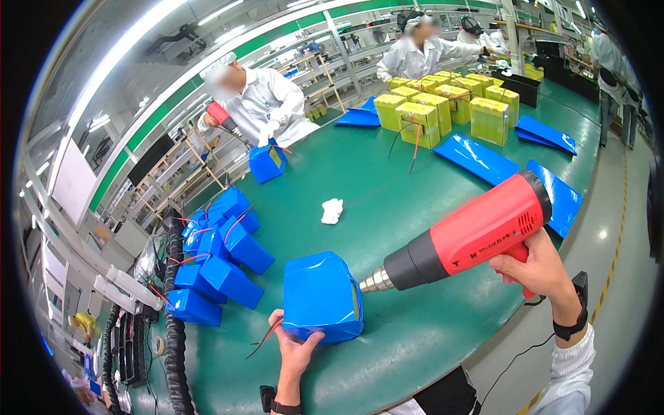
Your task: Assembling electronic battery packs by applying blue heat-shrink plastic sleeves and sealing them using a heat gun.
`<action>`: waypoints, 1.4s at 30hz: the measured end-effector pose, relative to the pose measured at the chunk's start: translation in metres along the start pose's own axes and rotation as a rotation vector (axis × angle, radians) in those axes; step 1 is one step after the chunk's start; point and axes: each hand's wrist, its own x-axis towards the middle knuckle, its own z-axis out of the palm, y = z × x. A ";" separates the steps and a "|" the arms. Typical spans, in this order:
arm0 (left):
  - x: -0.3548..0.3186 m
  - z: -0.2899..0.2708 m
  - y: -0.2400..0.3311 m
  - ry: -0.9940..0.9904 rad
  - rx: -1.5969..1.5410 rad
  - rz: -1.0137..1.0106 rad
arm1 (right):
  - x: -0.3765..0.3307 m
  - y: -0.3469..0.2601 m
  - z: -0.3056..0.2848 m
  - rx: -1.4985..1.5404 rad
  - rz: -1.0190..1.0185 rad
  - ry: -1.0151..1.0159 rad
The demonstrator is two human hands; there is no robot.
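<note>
A red and black heat gun (470, 232) is gripped in my right hand (536, 266), fingers wrapped round its handle. Its metal nozzle points left and ends close to the right side of a blue-wrapped battery pack (318, 290). My left hand (297, 349) holds that pack at its near lower edge, thumb in front and fingers at the left. Red and black wires (265, 337) stick out beside the left fingers. The pack stands on the green tabletop (394, 360), its blue film loose along the right edge, where a strip of the inside shows.
Several blue packs (238, 245) with wires cluster at left beside a black corrugated hose (174, 332). A crumpled white cloth (332, 211) lies mid-table. Yellow packs (429, 114) and blue film sleeves (477, 158) are farther back. Across the table, a person (266, 97) heats another blue pack (267, 164).
</note>
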 end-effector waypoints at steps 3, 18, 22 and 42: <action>0.000 0.001 0.003 0.003 0.020 0.011 | -0.010 -0.003 0.001 -0.002 0.007 0.013; -0.002 -0.003 0.000 0.013 -0.016 -0.028 | -0.041 0.002 -0.001 -0.054 -0.168 -0.002; -0.001 -0.006 -0.005 0.011 -0.019 0.011 | -0.046 -0.003 0.001 -0.035 -0.217 0.036; 0.002 -0.006 -0.008 0.032 -0.110 0.043 | -0.010 -0.015 0.016 -0.323 -0.374 0.215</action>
